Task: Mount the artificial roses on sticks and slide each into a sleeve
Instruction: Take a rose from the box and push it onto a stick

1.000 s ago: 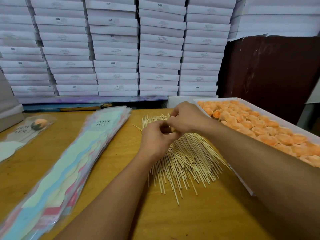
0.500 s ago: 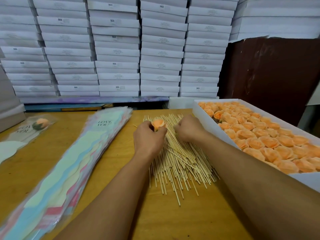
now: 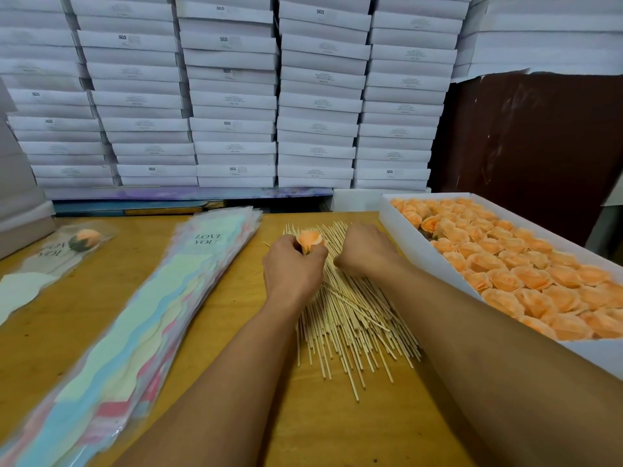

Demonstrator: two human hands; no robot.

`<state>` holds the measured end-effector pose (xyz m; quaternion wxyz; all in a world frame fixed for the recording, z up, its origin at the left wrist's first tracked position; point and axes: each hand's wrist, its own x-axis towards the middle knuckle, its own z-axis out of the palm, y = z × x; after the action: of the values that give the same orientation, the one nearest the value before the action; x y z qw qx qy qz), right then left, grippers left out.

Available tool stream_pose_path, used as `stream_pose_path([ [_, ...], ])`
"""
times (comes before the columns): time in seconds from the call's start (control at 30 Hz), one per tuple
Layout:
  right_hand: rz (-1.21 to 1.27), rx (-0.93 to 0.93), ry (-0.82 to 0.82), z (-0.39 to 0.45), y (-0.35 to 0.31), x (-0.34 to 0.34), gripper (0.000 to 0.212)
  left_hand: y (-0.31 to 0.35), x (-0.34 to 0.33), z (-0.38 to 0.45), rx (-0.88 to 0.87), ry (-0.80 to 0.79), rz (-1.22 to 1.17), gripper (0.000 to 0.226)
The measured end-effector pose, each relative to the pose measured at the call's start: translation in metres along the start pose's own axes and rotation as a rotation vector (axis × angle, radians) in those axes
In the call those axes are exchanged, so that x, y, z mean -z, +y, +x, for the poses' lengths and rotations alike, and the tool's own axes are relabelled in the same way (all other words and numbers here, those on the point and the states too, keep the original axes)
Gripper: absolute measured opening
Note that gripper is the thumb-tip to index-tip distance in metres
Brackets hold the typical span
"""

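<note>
Head view: at the centre of the frame the left hand [image 3: 291, 273] grasps a peach-orange artificial rose head [image 3: 310, 241], petals up, above a loose pile of thin pale wooden sticks [image 3: 350, 318] on the yellow-brown wooden table [image 3: 337, 429]. Just to its right, the right hand [image 3: 365, 252] is curled knuckles-up on the pile's far end; whether it pinches a stick cannot be told. At right a long white cardboard box [image 3: 435, 261] holds rows of the same roses. Left of centre lies a stack of pastel "LOVE YOU" sleeves [image 3: 135, 328]. At upper left, one sleeved rose [image 3: 86, 239] lies apart. Stacked white flat boxes [image 3: 232, 96] fill the background.
</note>
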<state>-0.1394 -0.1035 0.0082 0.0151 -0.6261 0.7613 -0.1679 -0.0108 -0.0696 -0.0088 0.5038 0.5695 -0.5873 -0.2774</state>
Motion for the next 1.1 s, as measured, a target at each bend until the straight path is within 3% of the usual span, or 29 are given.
stream_pose_path([
  [0.2,0.332,-0.083,0.027,-0.007,0.005,0.012,0.029,0.003,0.002,-0.001,0.017,-0.001,-0.017,0.018],
  [0.4,0.831,-0.121,-0.182,-0.043,0.02,0.023,0.004,0.003,0.001,0.0,0.022,-0.001,-0.017,0.017],
  [0.5,0.983,-0.153,-0.318,-0.056,0.024,0.03,0.012,0.002,0.0,0.001,0.028,0.001,-0.028,0.014],
  [0.63,0.934,-0.156,-0.449,-0.063,0.024,0.031,0.026,0.001,0.001,0.002,0.038,-0.005,-0.062,0.014],
  [0.8,0.898,-0.144,-0.45,-0.067,0.02,0.031,0.015,0.0,0.002,0.003,0.068,-0.029,-0.084,0.015],
  [0.97,0.958,-0.147,-0.456,-0.069,0.016,0.029,0.024,-0.001,0.002,0.004,0.094,-0.035,-0.103,0.016],
  [1.1,0.935,-0.095,-0.482,-0.07,0.017,0.03,0.017,-0.001,0.003,0.003,0.105,-0.038,-0.125,0.015],
])
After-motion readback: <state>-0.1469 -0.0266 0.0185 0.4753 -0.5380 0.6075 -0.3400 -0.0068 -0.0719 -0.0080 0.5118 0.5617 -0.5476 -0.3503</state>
